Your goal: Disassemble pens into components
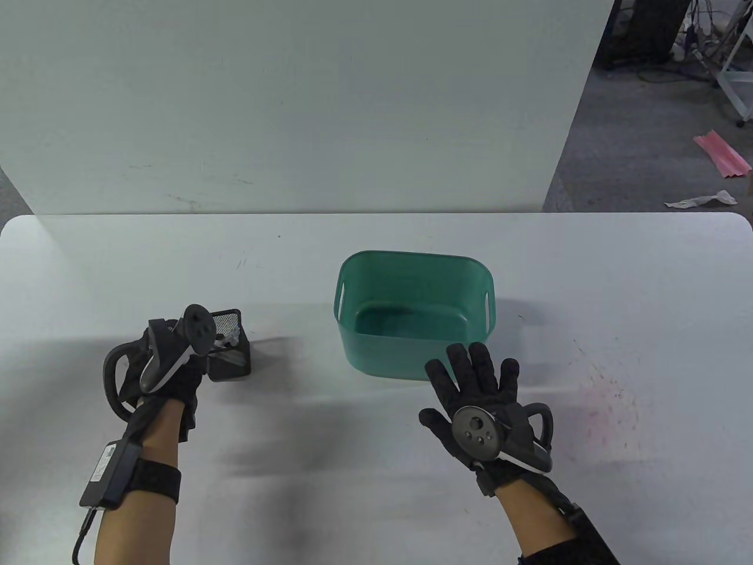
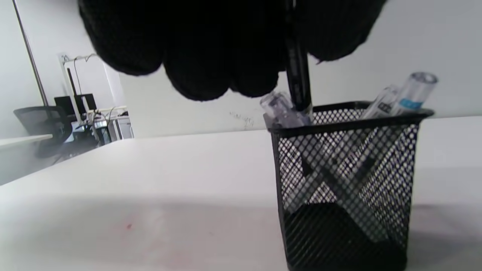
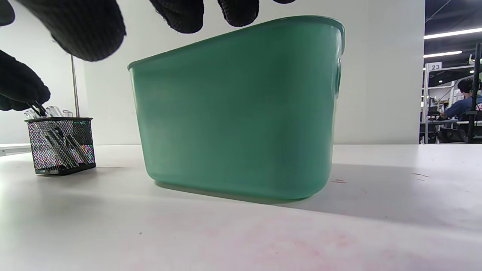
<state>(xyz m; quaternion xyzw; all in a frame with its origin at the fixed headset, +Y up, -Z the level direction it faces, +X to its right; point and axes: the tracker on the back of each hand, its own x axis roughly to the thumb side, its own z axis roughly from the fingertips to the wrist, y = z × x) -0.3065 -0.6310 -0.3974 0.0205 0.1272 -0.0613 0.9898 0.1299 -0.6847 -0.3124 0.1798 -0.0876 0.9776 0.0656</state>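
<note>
Left hand: my left hand, lower left of the table view, sits over the mesh cup, fingers curled round a dark pen that stands upright at the top centre of the left wrist view.
Right hand: my right hand, lower right of centre, fingers spread and straight, holding nothing, just in front of the tub.
Pens: the clear pens lean crossed inside the black mesh cup, tops just above the rim.
Handling, judged: light, stiff, smooth plastic barrels, likely slippery in gloves; small inner parts could spring loose. Best taken by the upper barrel, the other hand on the tip end for unscrewing.
Cup, judged: light wire mesh; a pen dragged sideways could tip it.
Tub: green tub, centre of the frame, its inside visible only in part; likely meant for the parts.
Obstructions: the crossed pens may snag the one I lift; the cup rim is close to my fingers.
Surface: white surface, pinkish stain at lower right.
</note>
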